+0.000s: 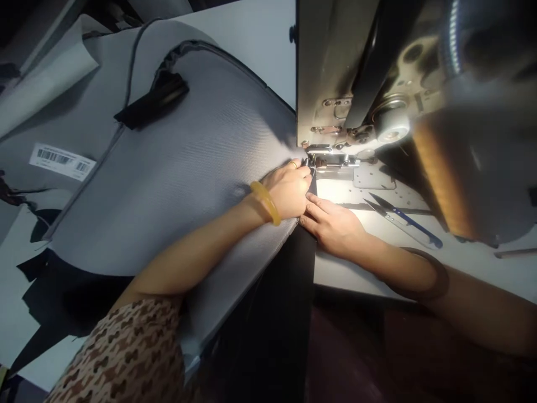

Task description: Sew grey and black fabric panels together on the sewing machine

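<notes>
A large grey fabric panel (188,151) spreads over the table, its right edge running up to the presser foot (335,160) of a sewing machine (327,73). My left hand (289,190), with a yellow bangle on the wrist, lies on that edge right by the foot, fingers curled and closed on the fabric. Just below it, my right hand (338,226) grips the edge of a black fabric strip (272,313) between thumb and fingers. This strip runs along the panel's edge and hangs down off the table's front. The needle tip is hard to make out.
Thread snips (405,221) with blue handles lie on the machine bed, right of my hands. A black strap (153,103) and a white barcode label (62,161) are on the grey fabric at left. Black fabric pieces (71,296) lie by my left arm.
</notes>
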Motion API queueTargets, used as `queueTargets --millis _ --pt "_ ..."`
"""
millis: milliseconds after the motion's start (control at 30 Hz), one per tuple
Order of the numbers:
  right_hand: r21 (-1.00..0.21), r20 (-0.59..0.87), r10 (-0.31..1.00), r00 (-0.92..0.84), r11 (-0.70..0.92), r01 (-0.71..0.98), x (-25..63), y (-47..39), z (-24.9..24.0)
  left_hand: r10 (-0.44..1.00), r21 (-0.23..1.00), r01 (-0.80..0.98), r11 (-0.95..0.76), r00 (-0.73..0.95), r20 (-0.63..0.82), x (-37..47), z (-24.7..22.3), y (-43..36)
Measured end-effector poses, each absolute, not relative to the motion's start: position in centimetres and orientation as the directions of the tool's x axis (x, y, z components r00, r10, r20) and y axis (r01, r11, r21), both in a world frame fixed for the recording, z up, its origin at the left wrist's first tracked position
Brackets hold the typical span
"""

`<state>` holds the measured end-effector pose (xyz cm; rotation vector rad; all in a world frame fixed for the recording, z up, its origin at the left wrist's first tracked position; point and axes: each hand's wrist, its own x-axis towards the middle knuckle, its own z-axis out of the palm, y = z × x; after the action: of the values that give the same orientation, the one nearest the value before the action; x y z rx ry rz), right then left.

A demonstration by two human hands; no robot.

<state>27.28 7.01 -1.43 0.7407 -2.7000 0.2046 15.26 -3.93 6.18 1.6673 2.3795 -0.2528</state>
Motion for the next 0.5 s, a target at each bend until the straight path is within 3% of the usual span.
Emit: queueTargets --millis 267,500 --pt "-0.185 0.29 -0.444 -0.848 0.843 -0.505 27.24 7.1 -1.32 0.918 -0.033 0.96 0.278 -0.276 -0.285 15.14 6.12 -3.88" --pt "-0.137 0.307 -0.455 -0.836 0.848 -0.512 27.27 7.06 -1.46 0.91 -0.111 0.972 0.21 -0.235 -0.341 14.98 6.33 -3.55"
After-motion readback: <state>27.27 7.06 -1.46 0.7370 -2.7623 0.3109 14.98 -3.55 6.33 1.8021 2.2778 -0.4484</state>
